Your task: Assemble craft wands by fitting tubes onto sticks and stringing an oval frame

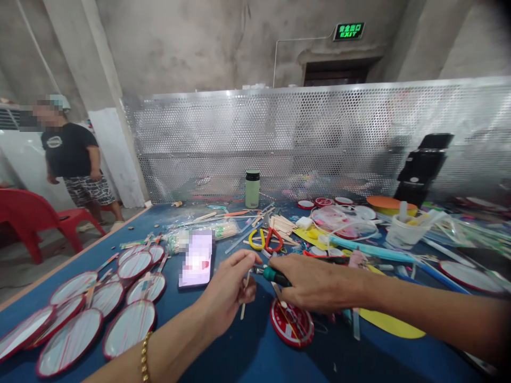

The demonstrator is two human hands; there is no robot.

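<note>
My left hand [227, 282] is closed in front of me, pinching a thin wooden stick [242, 310] whose lower end sticks out below the fingers. My right hand [305, 279] grips green-and-black-handled pliers [274, 275]. Their metal head points left, close to my left fingertips; whether it touches the stick is hard to make out. Below my right hand lies a red round lid [292, 323] with a stick and thin strands across it. A phone [198, 259] with a lit screen rests left of my left hand.
Several red-rimmed white discs [130, 330] cover the table's left side. Behind my hands lie yellow and red tool handles [256, 239], loose wooden sticks [281, 226] and a green bottle [252, 189]. A white cup [403, 234] stands right. A perforated metal panel [223, 138] borders the back; a person [69, 149] stands left.
</note>
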